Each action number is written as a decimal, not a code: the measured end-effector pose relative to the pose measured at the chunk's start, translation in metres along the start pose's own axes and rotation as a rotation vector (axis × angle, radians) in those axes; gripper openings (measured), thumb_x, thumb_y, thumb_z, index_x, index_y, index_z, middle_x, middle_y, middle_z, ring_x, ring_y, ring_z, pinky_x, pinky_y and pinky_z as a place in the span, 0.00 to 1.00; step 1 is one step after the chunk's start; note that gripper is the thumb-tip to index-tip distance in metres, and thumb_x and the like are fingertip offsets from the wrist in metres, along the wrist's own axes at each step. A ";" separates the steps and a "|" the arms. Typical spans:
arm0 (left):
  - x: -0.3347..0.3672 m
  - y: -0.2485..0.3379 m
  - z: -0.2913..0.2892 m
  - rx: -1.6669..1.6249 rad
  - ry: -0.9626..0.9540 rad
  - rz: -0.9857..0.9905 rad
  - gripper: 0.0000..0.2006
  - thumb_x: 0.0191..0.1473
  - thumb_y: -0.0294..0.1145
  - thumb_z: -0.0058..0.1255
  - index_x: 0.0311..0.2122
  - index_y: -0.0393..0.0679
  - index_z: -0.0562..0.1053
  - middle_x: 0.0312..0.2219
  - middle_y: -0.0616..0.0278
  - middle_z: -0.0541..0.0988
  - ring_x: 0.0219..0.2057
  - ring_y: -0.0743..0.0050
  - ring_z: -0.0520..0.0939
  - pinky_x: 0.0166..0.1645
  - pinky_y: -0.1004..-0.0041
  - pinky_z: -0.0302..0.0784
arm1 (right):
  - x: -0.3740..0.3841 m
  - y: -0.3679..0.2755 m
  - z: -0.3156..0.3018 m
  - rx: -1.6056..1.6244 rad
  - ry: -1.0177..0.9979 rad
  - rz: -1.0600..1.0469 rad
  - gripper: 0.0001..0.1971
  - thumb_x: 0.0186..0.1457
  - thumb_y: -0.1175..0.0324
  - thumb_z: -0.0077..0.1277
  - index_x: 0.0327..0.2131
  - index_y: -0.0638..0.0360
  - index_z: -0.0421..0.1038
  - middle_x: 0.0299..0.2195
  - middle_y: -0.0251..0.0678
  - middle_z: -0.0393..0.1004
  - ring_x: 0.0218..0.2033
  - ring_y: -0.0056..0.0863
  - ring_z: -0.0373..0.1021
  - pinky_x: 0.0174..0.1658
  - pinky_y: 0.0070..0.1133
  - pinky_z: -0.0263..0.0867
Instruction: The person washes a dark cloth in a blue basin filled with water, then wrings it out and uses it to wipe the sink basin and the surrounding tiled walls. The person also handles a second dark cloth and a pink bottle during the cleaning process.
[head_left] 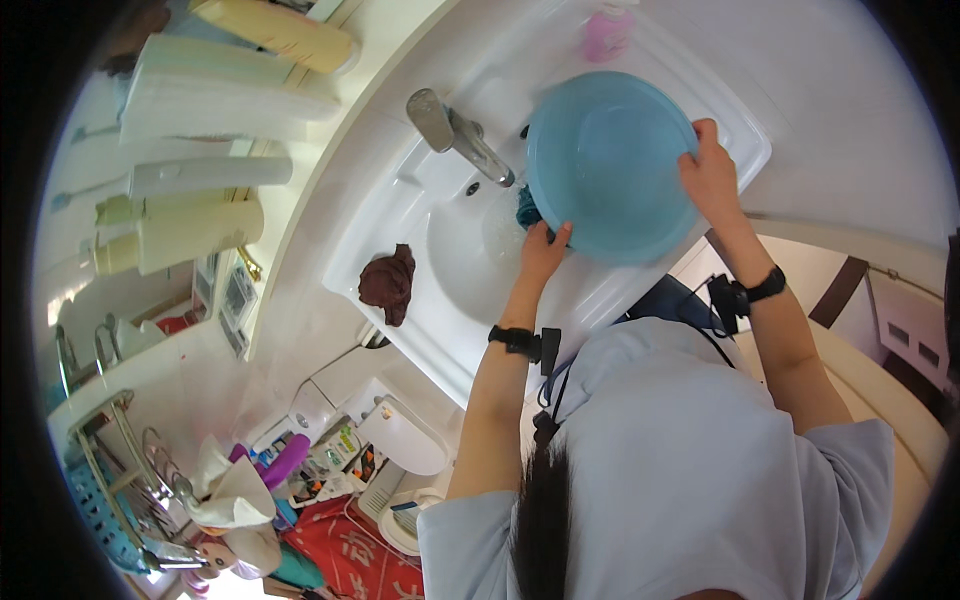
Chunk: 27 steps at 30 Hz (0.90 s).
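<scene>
Gripping a round light-blue plastic basin (pixel 608 160) by its rim, both hands keep it tilted over the white sink (pixel 420 200). The left hand (pixel 543 250) clasps the lower edge nearest the person, fingers curled over the rim; the right hand (pixel 708 172) clasps the opposite edge on the right side. The basin is circular, so it has no clear long axis; its open mouth faces up toward the camera and leans toward the tap side, its lower edge hanging over the sink bowl. A small dark teal cloth (pixel 527 208) shows just under that edge, beside the left hand. The chrome tap (pixel 460 135) stands behind the bowl with its spout slanting down toward the basin.

A crumpled dark brown rag (pixel 388 283) lies on the left ledge of the sink, well apart from the basin. A pink bottle (pixel 607 32), slightly blurred, stands at the far rim of the sink, just beyond the basin. On the shelf to the left lie pale tubes and bottles: a cream-yellow bottle (pixel 280 30) at the top, a white tube (pixel 210 176) below it, and a cream bottle (pixel 195 232) under that, all lying roughly crosswise. Each wrist carries a black band.
</scene>
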<state>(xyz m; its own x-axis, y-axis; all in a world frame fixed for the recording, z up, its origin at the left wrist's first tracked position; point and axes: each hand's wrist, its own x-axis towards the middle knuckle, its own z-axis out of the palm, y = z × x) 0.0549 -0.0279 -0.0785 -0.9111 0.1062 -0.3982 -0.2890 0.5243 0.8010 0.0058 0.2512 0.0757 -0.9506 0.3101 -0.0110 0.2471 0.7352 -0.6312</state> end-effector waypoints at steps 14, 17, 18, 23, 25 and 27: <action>-0.189 -0.010 -0.155 -0.087 0.601 -0.355 0.22 0.56 0.43 0.46 0.25 0.29 0.72 0.17 0.64 0.72 0.20 0.79 0.69 0.26 0.72 0.65 | -0.051 -0.050 0.108 0.657 -1.086 0.145 0.24 0.48 0.67 0.51 0.50 0.57 0.59 0.45 0.36 0.67 0.43 0.26 0.66 0.38 0.22 0.67; -0.219 -0.030 -0.185 -0.180 0.767 -0.398 0.22 0.56 0.45 0.44 0.32 0.29 0.71 0.24 0.59 0.74 0.24 0.75 0.74 0.28 0.73 0.70 | -0.068 -0.100 0.131 0.708 -1.127 -0.005 0.23 0.51 0.64 0.50 0.50 0.56 0.60 0.45 0.35 0.66 0.42 0.25 0.66 0.36 0.22 0.68; -0.220 -0.029 -0.189 -0.281 0.832 -0.377 0.23 0.57 0.46 0.43 0.35 0.28 0.70 0.29 0.56 0.74 0.26 0.72 0.76 0.31 0.72 0.73 | -0.071 -0.110 0.139 0.692 -1.139 -0.036 0.21 0.51 0.64 0.49 0.50 0.56 0.61 0.45 0.35 0.66 0.41 0.25 0.66 0.36 0.22 0.68; -0.216 -0.057 -0.202 -0.570 1.079 -0.347 0.25 0.57 0.47 0.41 0.43 0.28 0.67 0.36 0.51 0.75 0.33 0.64 0.80 0.38 0.68 0.80 | -0.082 -0.138 0.165 0.654 -1.202 -0.076 0.16 0.52 0.64 0.48 0.45 0.57 0.66 0.42 0.35 0.68 0.38 0.23 0.68 0.35 0.21 0.69; -0.212 -0.061 -0.201 -0.630 1.147 -0.345 0.25 0.57 0.47 0.42 0.42 0.28 0.67 0.36 0.50 0.75 0.32 0.66 0.80 0.35 0.70 0.80 | -0.080 -0.140 0.166 0.575 -1.230 -0.041 0.14 0.54 0.65 0.46 0.45 0.54 0.66 0.42 0.30 0.68 0.41 0.21 0.67 0.39 0.21 0.67; -0.208 -0.061 -0.197 -0.675 1.176 -0.358 0.27 0.57 0.49 0.42 0.44 0.28 0.67 0.37 0.50 0.75 0.33 0.66 0.80 0.35 0.70 0.80 | -0.077 -0.138 0.169 0.543 -1.222 -0.013 0.14 0.54 0.66 0.46 0.45 0.54 0.66 0.41 0.30 0.68 0.40 0.20 0.67 0.38 0.21 0.67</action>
<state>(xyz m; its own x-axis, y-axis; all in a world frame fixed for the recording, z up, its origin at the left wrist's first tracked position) 0.2040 -0.2486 0.0433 -0.3716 -0.8819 -0.2902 -0.3324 -0.1655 0.9285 0.0130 0.0244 0.0324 -0.5794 -0.6394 -0.5054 0.4029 0.3143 -0.8596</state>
